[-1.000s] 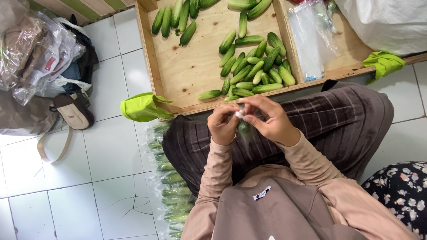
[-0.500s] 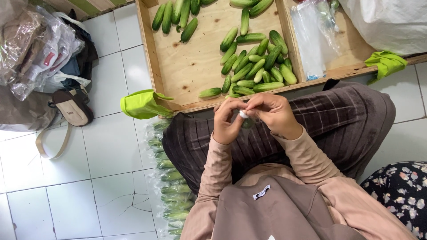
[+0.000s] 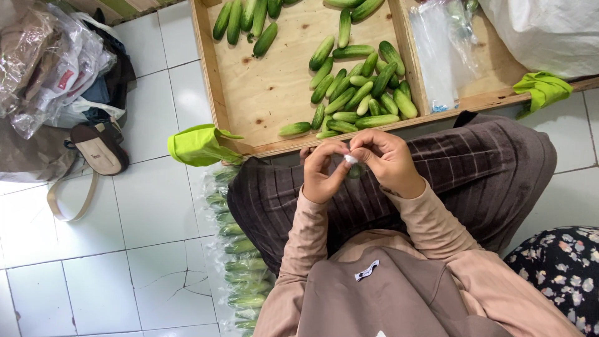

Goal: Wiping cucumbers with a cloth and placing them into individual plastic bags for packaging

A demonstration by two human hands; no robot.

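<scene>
Over the lap, both hands meet just below the edge of the wooden tray point(image 3: 209, 81): the left hand point(image 3: 323, 178) and the right hand point(image 3: 387, 161) pinch a small white piece point(image 3: 350, 160) between them, fingers of both hands closed together on it, fingertips touching. A bit of green shows just under the white piece, too hidden to tell what it is. Beyond the hands, a pile of small cucumbers point(image 3: 362, 93) lies loose in the tray's main compartment, with a few more cucumbers point(image 3: 246, 19) grouped at its far corner, well apart from the pile. Clear plastic bags point(image 3: 440, 53) lie in the narrower compartment to the right. A lime-green cloth point(image 3: 198, 145) is draped at the tray's near left corner, another green cloth point(image 3: 544, 88) on its right edge. Beside the left knee, packed bags of cucumbers point(image 3: 240, 249) stretch along the white tiled floor point(image 3: 125, 262). Further left sit a brown shoulder bag point(image 3: 97, 148) and crumpled plastic bags point(image 3: 47, 62).
</scene>
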